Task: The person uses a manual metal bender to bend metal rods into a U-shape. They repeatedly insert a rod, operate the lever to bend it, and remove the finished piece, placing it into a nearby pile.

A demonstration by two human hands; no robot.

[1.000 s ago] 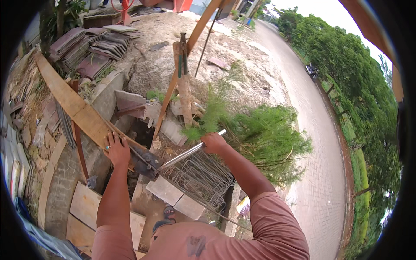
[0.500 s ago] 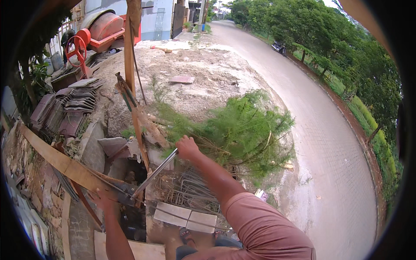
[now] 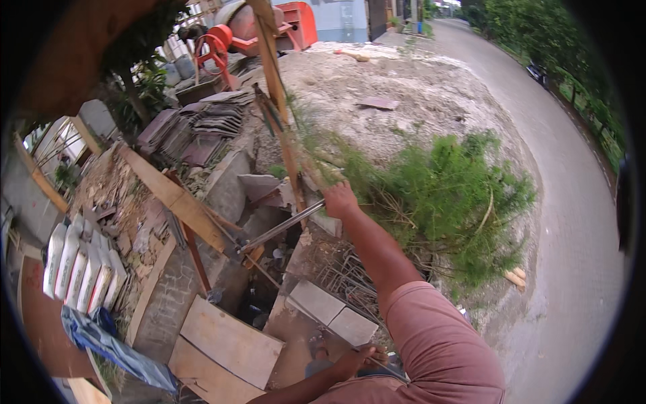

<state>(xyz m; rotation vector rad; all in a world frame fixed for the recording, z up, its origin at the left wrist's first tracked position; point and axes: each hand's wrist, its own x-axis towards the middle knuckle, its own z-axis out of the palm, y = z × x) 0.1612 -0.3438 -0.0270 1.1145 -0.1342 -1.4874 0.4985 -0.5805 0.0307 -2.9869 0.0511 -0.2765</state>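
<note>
Right hand (image 3: 340,200) fingers wrapped round metal bar (image 3: 282,227) – prying step; left hand (image 3: 356,360) low, grip unclear – next needs firm leverage.

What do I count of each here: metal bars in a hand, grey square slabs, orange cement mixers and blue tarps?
metal bar, gripped by the right hand: 1
grey square slabs, lying side by side below it: 2
orange cement mixer, at the top: 1
blue tarp, lower left: 1
Total: 5
</note>
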